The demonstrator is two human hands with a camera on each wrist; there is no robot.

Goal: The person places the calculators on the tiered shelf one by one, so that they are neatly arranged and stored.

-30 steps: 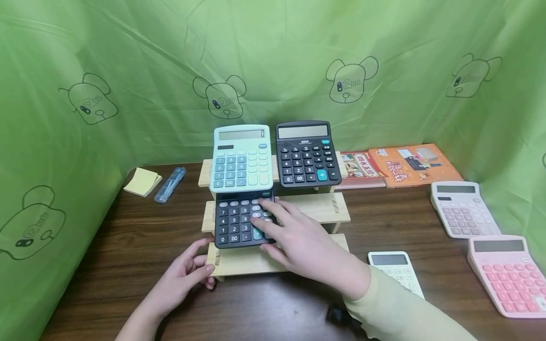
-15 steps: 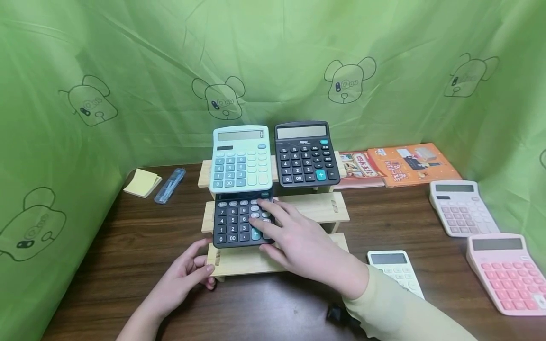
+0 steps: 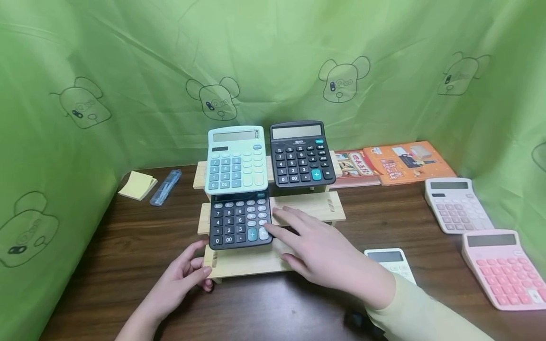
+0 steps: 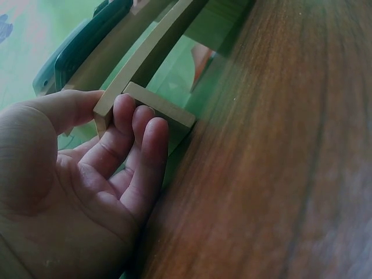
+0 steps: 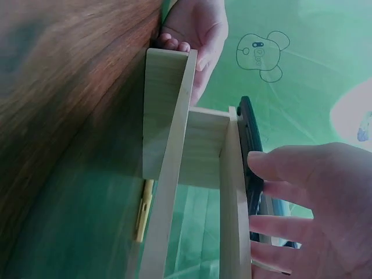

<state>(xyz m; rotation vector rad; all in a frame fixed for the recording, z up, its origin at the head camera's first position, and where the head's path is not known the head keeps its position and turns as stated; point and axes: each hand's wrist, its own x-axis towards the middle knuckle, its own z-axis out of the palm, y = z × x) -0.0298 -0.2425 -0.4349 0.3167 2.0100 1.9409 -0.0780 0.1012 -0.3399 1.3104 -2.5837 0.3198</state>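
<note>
And the right hand [image 3: 317,248] is here, fingers spread, index fingertip at the right edge of the lower black calculator [image 3: 241,220]; whether it presses, I can't tell. Over on the other side, the left hand [image 3: 181,279] pinches the near left end of the wooden stand [image 3: 243,263], thumb against the board, fingertips curled by its leg.

That calculator sits tilted on the left of the middle tier of 3, its front edge out above the bottom tier. Here's the danger, as I judge it: a sideways shove from those spread fingers could slew it left, a push upward could jostle the mint calculator [image 3: 236,161] just behind, and a tug on the stand could set all 3 sliding, the upper black calculator [image 3: 300,151] included.

Further out on the desk [image 3: 128,237], sticky notes [image 3: 137,184] lie left; the pink calculator [image 3: 505,267] lies far right.
</note>
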